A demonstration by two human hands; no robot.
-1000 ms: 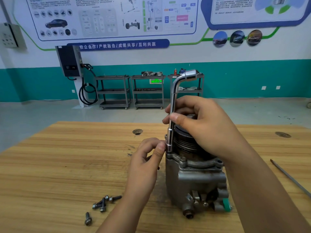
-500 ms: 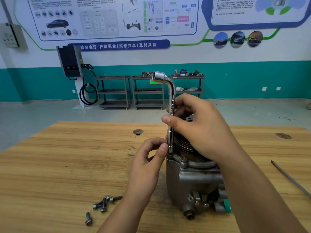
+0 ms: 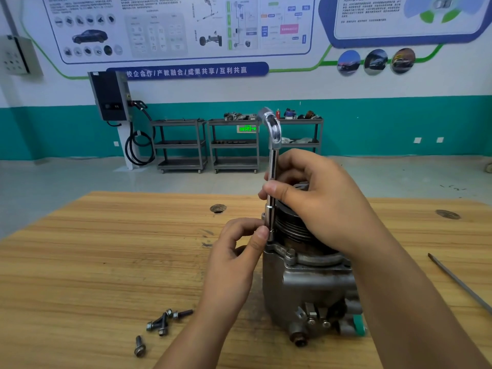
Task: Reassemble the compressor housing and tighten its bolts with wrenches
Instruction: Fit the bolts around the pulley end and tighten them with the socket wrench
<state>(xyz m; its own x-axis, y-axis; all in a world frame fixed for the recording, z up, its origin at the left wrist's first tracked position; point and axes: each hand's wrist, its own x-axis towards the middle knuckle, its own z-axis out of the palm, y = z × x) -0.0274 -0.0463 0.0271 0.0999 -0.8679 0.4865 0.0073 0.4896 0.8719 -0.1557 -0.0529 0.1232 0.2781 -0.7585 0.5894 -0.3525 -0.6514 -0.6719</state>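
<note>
The compressor housing [image 3: 306, 283] stands upright near the front of the tabletop [image 3: 106, 262], its finned cylinder on top. It looks like cast metal, so judge it heavy and rigid. It should stay put under a downward load, but a hard sideways pull could tip it.

Your right hand [image 3: 319, 206] wraps thumb and fingers [image 3: 274, 189] around the middle of the L-shaped socket wrench [image 3: 272, 166], which stands vertical at the housing's left flange. Your left hand [image 3: 234, 259] pinches the wrench's lower socket end between thumb and forefinger, just above the flange. The bolt under the socket is hidden.

The chrome shaft looks smooth and probably slick. For real torque, take the bent top arm rather than the shaft.

The loose bolts [image 3: 163, 323] lie to the left, well apart from the housing. They are small and likely to roll, so pinch each by the head.
</note>
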